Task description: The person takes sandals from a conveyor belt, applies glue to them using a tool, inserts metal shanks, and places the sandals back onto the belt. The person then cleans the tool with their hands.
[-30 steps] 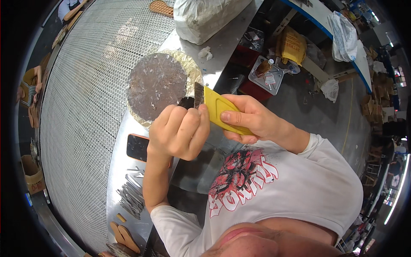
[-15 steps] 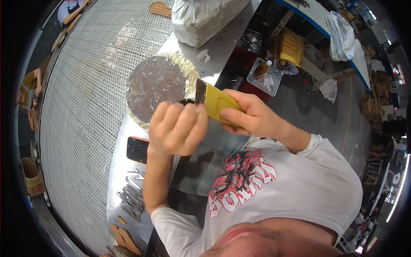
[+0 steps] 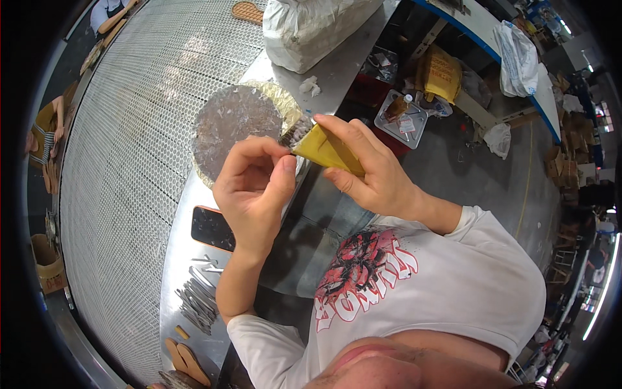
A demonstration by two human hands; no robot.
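Note:
My right hand [image 3: 372, 172] grips a flat yellow tool [image 3: 330, 152], its thumb on the near side and fingers along the far side. The tool ends in a dark, whitish-flecked edge [image 3: 297, 131] that looks like bristles, pointing left. My left hand [image 3: 253, 191] is closed in a pinch, thumb against forefinger, right at the lower corner of that edge. Whatever lies between those fingertips is too small to make out. Just beyond my left hand stands a round container [image 3: 236, 126] with a stained brown top and crinkled yellowish wrapping around its side.
A phone [image 3: 212, 227] lies on the metal ledge, with several thin grey strips [image 3: 197, 301] and tan sole-shaped pieces [image 3: 188, 363] nearer. Left runs a perforated conveyor belt [image 3: 129, 194]. A white sack [image 3: 311, 32] stands at the back; a tray [image 3: 400, 120] sits lower right.
My left hand has turned from a fist with its back showing to an open-sided pinch. The yellow tool has tilted, its edge now more exposed. My right fingers have stretched along it.

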